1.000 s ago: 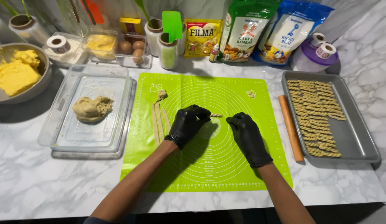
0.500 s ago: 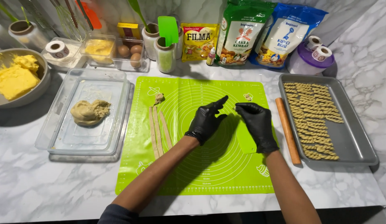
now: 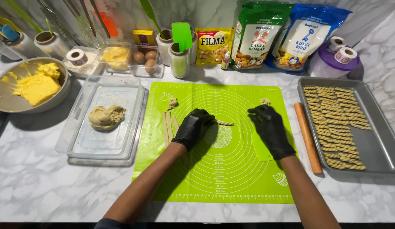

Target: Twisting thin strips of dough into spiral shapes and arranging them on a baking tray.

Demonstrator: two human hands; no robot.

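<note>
Two black-gloved hands are working over the green silicone mat (image 3: 231, 169), which is lying on the marble counter. The left hand (image 3: 193, 127) is curling over one end of a single twisted dough stick (image 3: 225, 123) near the mat's middle; whether its fingers are pinching the stick or only covering it I cannot tell, since the glove is hiding that end. The right hand (image 3: 270, 129) is hovering loosely open, holding nothing, well apart from the stick. Three thin dough strips (image 3: 169, 126) are lying side by side toward the mat's left edge (the hand and forearm are hiding the lower part of one). Two small dough scraps (image 3: 172, 103) are sitting near the mat's top edge. Right of the mat, one wooden rolling pin (image 3: 307, 136) is lying beside a grey baking tray (image 3: 382, 159) packed with twisted sticks too crowded to count. Left of the mat, a clear plastic container (image 3: 78, 140) is holding one dough lump (image 3: 105, 117).
</note>
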